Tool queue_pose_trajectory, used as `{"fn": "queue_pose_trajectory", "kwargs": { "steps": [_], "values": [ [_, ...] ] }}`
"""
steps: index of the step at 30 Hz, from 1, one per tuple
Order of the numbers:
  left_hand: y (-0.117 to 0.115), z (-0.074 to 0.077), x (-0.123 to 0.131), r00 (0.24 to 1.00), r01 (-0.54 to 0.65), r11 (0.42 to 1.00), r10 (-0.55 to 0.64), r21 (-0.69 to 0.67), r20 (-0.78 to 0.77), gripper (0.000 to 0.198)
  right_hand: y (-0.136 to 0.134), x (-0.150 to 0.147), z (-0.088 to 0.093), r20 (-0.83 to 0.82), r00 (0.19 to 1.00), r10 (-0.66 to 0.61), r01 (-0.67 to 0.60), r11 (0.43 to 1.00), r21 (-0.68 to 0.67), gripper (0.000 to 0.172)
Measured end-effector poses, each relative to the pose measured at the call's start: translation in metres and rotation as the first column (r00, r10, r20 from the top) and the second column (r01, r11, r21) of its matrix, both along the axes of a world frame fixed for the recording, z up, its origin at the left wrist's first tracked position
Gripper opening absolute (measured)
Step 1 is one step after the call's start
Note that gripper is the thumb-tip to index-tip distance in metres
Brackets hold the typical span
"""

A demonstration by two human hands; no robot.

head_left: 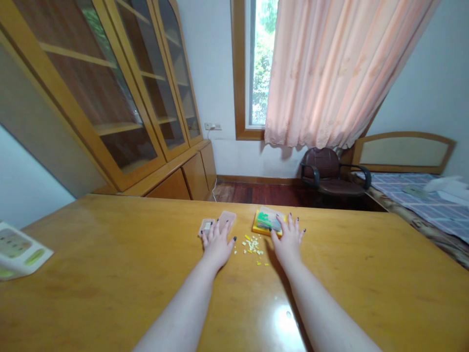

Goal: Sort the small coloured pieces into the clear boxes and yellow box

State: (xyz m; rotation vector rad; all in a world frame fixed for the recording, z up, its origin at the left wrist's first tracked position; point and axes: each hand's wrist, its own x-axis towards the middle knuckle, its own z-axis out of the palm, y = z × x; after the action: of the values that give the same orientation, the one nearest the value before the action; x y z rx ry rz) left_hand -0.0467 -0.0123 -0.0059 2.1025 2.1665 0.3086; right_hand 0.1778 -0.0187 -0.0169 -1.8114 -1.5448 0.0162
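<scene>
My left hand (217, 244) rests with fingers spread at the near side of a small clear plastic case (227, 218), whose two halves lie side by side; the fingertips overlap it. Something pale sits in its left half. My right hand (287, 242) reaches with spread fingers over the right part of a yellow-edged flat box (259, 230). On that box lies a translucent sheet or lid with a green pattern (264, 218). Between my hands is a scattered pile of small white and yellow pieces (252, 245). Whether my fingertips press on the box or hover is hard to tell.
The pieces and cases lie on a wide glossy wooden table (110, 274). A white power strip or similar panel (22, 252) is at the left edge. Beyond stand a glass-door cabinet (172, 181), a brown armchair (324, 171) and a bed (403, 188).
</scene>
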Motion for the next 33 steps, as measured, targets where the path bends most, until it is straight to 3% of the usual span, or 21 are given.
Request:
{"fn": "queue_pose_trajectory", "kwargs": {
  "steps": [4,9,15,20,23,27,31,33],
  "values": [
    [0.005,0.004,-0.021,0.992,0.122,0.991,-0.123,0.049,0.018,0.049,0.003,0.004,-0.003,-0.025,0.999,-0.029,0.031,0.997,0.07,0.046],
    [0.012,0.007,-0.031,0.99,0.125,0.981,-0.133,0.15,0.043,0.038,0.005,0.004,-0.004,-0.039,0.999,0.005,-0.001,0.995,0.095,0.059],
    [0.016,0.002,-0.029,0.992,0.116,0.984,-0.121,0.135,0.034,0.039,0.006,0.008,-0.003,-0.075,0.997,0.006,0.001,0.996,0.087,0.043],
    [0.017,0.001,-0.031,0.981,0.174,0.975,-0.183,0.139,0.057,0.053,0.01,0.01,-0.008,-0.127,0.992,-0.013,0.027,0.993,0.111,0.056],
    [0.013,0.004,-0.025,0.973,0.216,0.955,-0.228,0.202,0.037,0.046,0.011,0.011,-0.01,-0.155,0.988,-0.003,0.022,0.992,0.12,0.053],
    [0.007,0.005,-0.013,0.964,0.262,0.931,-0.267,0.255,-0.012,0.035,0.011,0.011,-0.008,-0.195,0.981,0.001,0.039,0.978,0.203,0.048],
    [0.005,0.002,-0.006,0.971,0.238,0.951,-0.239,0.197,-0.018,0.045,0.004,0.006,0.003,-0.259,0.965,0.047,0.036,0.951,0.308,0.048],
    [0.002,0.004,-0.003,0.971,0.225,0.943,-0.239,0.246,0.026,0.05,-0.003,0.0,0.009,-0.288,0.949,0.129,-0.019,0.934,0.356,0.047]
  ]
}}
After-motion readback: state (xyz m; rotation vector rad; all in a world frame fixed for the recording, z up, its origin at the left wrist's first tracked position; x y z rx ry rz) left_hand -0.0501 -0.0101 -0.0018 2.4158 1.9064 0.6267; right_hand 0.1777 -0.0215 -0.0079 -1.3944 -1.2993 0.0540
